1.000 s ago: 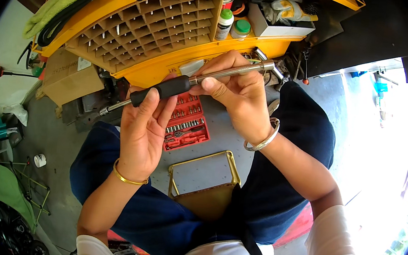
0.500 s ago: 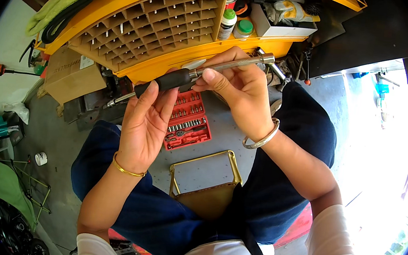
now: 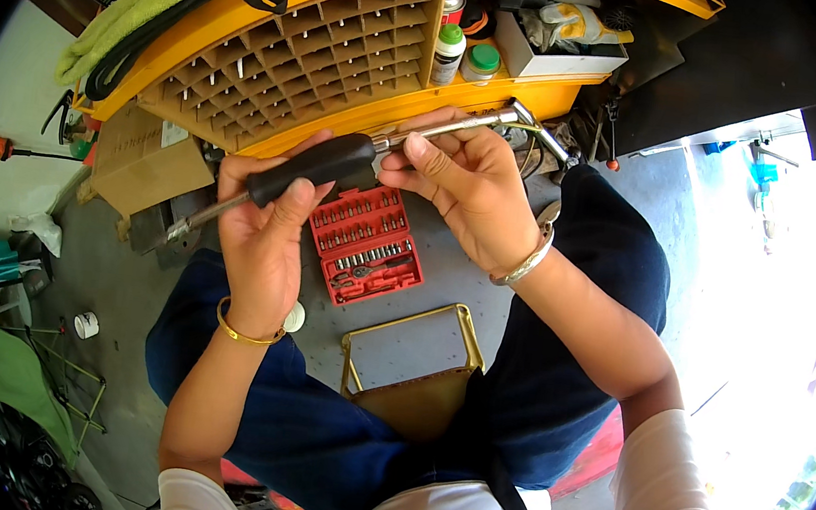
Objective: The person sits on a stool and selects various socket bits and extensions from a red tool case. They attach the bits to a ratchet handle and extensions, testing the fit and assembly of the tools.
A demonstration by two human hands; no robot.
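Observation:
My left hand [image 3: 264, 239] is closed around the black handle [image 3: 309, 167] of a screwdriver-like socket driver. Its metal shaft [image 3: 199, 218] sticks out to the lower left and ends in a small tip. At the handle's other end, a shiny metal extension bar [image 3: 478, 124] runs up to the right. My right hand [image 3: 485, 198] pinches this bar between thumb and fingers, close to the handle. Below both hands, on the floor, lies an open red socket set case [image 3: 363, 250] with rows of bits and sockets and a small ratchet.
A gold-framed stool [image 3: 408, 341] stands between my knees. Ahead is a yellow shelf unit [image 3: 342, 127] with a cardboard grid of cells [image 3: 295, 51], bottles and a white box [image 3: 561, 61] of gloves. A cardboard box [image 3: 152, 160] sits at left, a white cup [image 3: 86, 324] on the floor.
The driver has shifted left and down slightly. My left hand has turned from fingertip support to a fuller grip around the handle. My right hand has moved slightly left along with the bar.

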